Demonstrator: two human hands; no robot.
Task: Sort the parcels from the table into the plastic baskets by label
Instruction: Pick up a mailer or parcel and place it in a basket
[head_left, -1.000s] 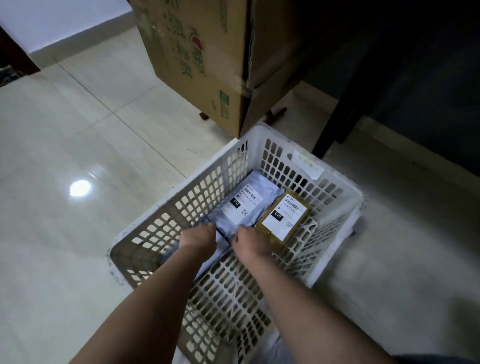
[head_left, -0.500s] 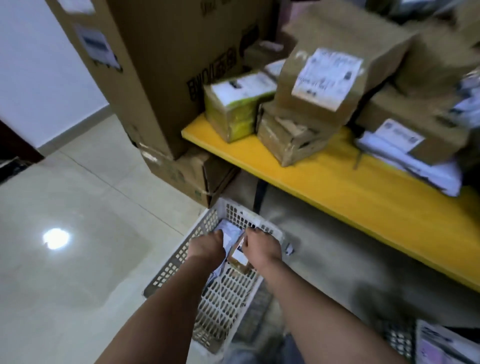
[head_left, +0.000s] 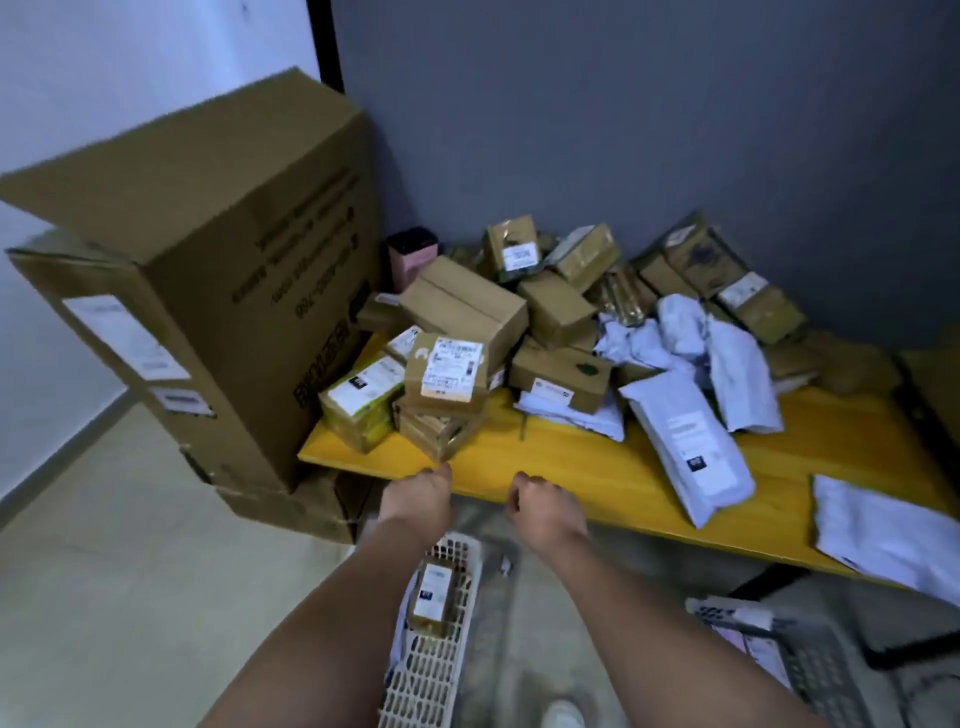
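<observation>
A yellow table (head_left: 571, 467) carries a heap of brown cardboard parcels (head_left: 462, 312) and grey plastic mailers (head_left: 685, 441). My left hand (head_left: 421, 499) and my right hand (head_left: 540, 509) hover side by side at the table's front edge, fingers loosely curled, holding nothing. Below them on the floor stands a white plastic basket (head_left: 436, 675) with a small brown labelled parcel (head_left: 434, 597) inside; my left forearm hides part of it. A second, darker basket (head_left: 810, 670) sits at the lower right under the table.
Large cardboard boxes (head_left: 208, 291) are stacked on the floor to the left of the table. A flat grey mailer (head_left: 883, 530) lies at the table's right end. A grey wall stands behind the heap. Tiled floor spreads to the left.
Both hands have let go of the parcels in the white basket and risen to the table's edge. The view has swung up from the basket to the parcel heap.
</observation>
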